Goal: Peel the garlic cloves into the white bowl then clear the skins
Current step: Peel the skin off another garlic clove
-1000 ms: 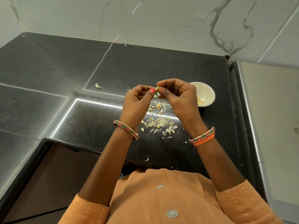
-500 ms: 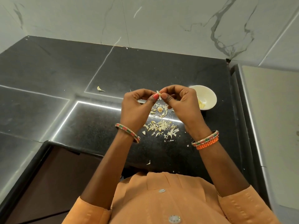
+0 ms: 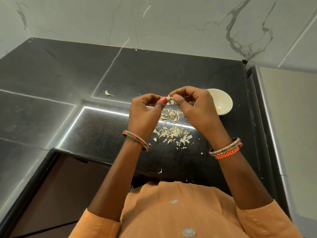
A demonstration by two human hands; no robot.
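At the centre of the frame, the left hand (image 3: 145,111) and right hand (image 3: 193,107) both pinch 1 garlic clove (image 3: 169,98) between fingertips, above a pile of skins (image 3: 173,133) on the black table (image 3: 103,74). The white bowl (image 3: 223,102) sits just right of the hands.

The tabletop (image 3: 120,69) is black with tiny pale specks. The wall (image 3: 171,19) behind its far edge is white with grey wiggly lines. The bowl (image 3: 224,100) near the right edge is white. The garlic skins (image 3: 173,133) are cream and light yellow. The shirt (image 3: 171,217) is orange. The bangles (image 3: 136,140) are pink with green.
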